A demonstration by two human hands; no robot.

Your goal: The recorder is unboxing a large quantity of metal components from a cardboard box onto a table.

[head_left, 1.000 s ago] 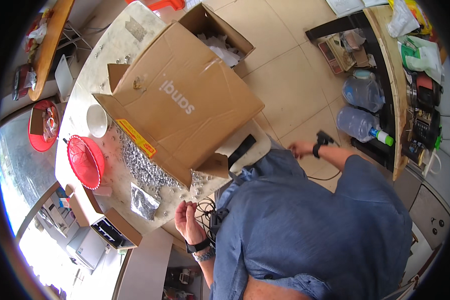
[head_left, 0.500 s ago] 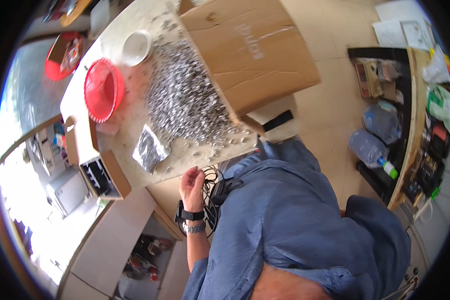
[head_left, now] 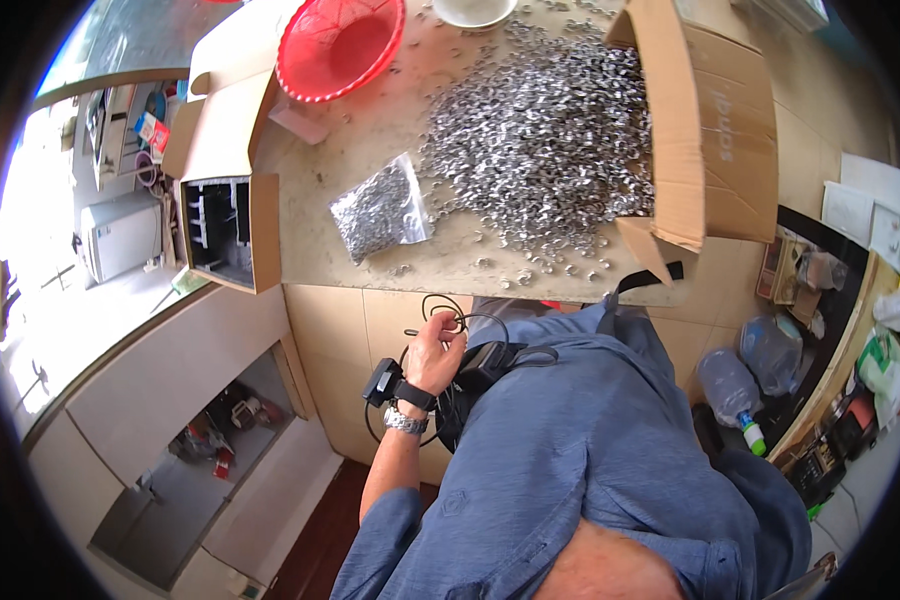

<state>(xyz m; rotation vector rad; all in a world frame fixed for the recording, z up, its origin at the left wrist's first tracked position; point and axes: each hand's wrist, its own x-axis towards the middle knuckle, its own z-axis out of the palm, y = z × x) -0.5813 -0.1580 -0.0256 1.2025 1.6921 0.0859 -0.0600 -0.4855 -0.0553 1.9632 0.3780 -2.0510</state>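
My left hand [head_left: 437,354] is beside my waist, just below the table's front edge. Its fingers are curled together against loops of black cable [head_left: 490,318]; whether they grip the cable is hidden. A black strap with a small black box and a metal watch [head_left: 406,421] circle that wrist. My right hand is out of sight. On the table [head_left: 315,225] spreads a large heap of small curved silver metal pieces [head_left: 545,130]. Nearest my left hand on the tabletop lies a clear zip bag [head_left: 378,212] filled with similar pieces.
A cardboard box [head_left: 675,130] lies open against the heap's right side. Left are a red plastic basket [head_left: 340,45] and an open carton with black dividers [head_left: 220,235]. A white bowl [head_left: 473,10] stands at the back. Water jugs [head_left: 730,385] stand right, by a shelf.
The view has turned and drawn nearer, so the table things appear shifted and larger. Against the cable loops, my left hand sits closer, with its fingers curled in front of them.
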